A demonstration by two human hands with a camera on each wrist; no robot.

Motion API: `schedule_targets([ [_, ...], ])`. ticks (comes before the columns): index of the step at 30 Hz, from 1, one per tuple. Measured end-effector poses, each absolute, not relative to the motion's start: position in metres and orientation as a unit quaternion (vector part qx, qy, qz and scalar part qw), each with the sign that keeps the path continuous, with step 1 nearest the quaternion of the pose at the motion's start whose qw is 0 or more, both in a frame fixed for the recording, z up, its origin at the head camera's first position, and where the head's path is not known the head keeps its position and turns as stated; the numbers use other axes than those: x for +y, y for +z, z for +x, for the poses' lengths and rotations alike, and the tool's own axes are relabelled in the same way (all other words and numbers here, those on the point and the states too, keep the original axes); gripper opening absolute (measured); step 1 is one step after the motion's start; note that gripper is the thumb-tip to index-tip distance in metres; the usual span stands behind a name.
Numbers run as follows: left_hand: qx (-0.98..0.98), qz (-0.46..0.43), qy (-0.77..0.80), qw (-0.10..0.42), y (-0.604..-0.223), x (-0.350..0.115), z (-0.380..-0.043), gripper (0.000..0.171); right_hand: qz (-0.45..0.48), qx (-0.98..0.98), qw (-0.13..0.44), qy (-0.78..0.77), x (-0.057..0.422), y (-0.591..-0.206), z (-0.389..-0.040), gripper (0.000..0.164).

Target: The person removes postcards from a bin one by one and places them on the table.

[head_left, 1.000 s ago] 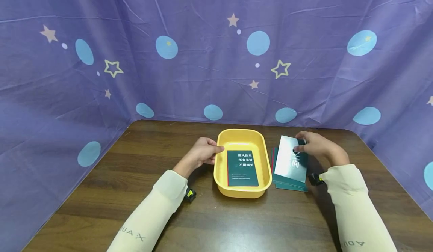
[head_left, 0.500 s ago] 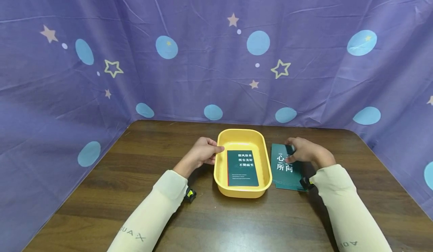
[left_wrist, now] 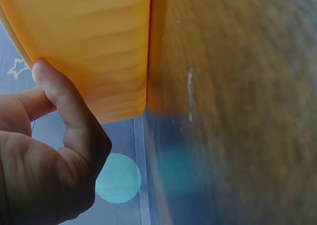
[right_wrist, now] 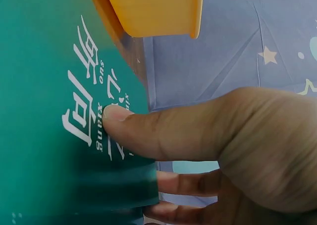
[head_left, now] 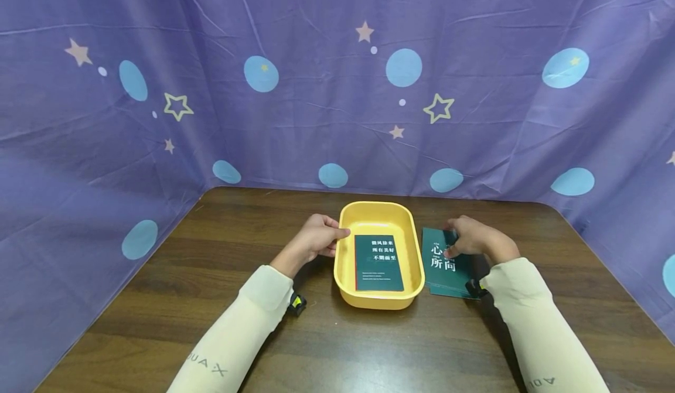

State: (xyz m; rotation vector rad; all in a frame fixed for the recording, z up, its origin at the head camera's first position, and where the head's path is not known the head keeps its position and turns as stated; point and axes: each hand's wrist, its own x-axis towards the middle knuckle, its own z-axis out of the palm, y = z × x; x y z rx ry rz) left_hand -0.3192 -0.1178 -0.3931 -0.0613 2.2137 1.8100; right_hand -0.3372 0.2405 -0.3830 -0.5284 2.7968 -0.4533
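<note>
My left hand (head_left: 316,236) pinches the left rim of a yellow plastic tray (head_left: 379,302), thumb over the edge, as the left wrist view also shows. Inside the tray lies a dark green booklet (head_left: 378,264) with white characters and a red left edge. To the right of the tray, my right hand (head_left: 482,241) holds the top green booklet (head_left: 442,258) of a small stack by its far right part. In the right wrist view the thumb (right_wrist: 148,128) presses on the printed cover (right_wrist: 44,86), while the other fingers are at its edge, partly hidden.
Everything stands on a brown wood-grain table (head_left: 337,352). Behind it and at the left hangs a purple cloth (head_left: 316,118) with stars and blue dots. The lower green booklets (head_left: 448,291) stick out slightly at the stack's near edge.
The right hand has brought its booklet from a tilted, shiny pose down flat over the stack, moving left, then shifted it slightly toward the near side. The left hand and tray stay put.
</note>
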Motion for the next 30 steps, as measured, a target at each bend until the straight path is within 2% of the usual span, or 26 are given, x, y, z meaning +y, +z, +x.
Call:
schedule_targets([
  [16, 0.764, -0.023, 0.629, 0.143, -0.392, -0.118, -0.318, 0.029, -0.181, 0.953, 0.154, -0.185, 0.235, -0.38, -0.334, 0.066],
  [19, 0.764, -0.023, 0.629, 0.143, -0.392, -0.118, -0.318, 0.028, -0.2, 0.958, 0.126, -0.164, 0.234, -0.377, -0.332, 0.06],
  [30, 0.765, -0.021, 0.628, 0.144, -0.391, -0.118, -0.318, 0.029, -0.235, 0.959, -0.053, -0.151, 0.216, -0.37, -0.33, 0.046],
])
